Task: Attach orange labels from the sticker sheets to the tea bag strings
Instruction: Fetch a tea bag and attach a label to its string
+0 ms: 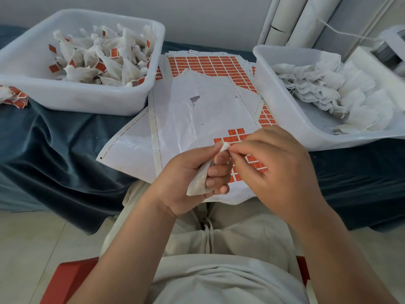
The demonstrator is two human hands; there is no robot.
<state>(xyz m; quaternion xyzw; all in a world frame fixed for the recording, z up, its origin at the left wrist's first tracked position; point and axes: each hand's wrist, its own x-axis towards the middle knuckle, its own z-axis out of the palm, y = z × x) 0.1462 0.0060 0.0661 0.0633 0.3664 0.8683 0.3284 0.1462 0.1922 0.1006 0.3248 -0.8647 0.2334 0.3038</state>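
We see the left hand (186, 172) clenched around a small white paper tea bag (199, 182), its fingers curled over the bag's body and its thumb lying along the upper part. The right hand (274, 163) pinches the bag's bunched top between thumb and forefinger; we cannot make out the string itself.

Both hands are above the near end of a white sticker sheet (186, 128), where a patch of small orange rectangular labels (233, 137) shows just beyond and beneath the fingers. More sheets lie stacked and fanned under it, and a full block of orange labels (208, 64) fills the far end.

The sheets rest on a dark blue velvet cloth (54, 139) between 2 white plastic bins. The left bin (76, 99) holds a heap of labelled tea bags (105, 60). The right bin (282, 106) holds plain white tea bags (317, 86). A small heap of orange labels (16, 99) lies just left of the left bin. White tubes (291, 18) stand against the wall behind the right bin.
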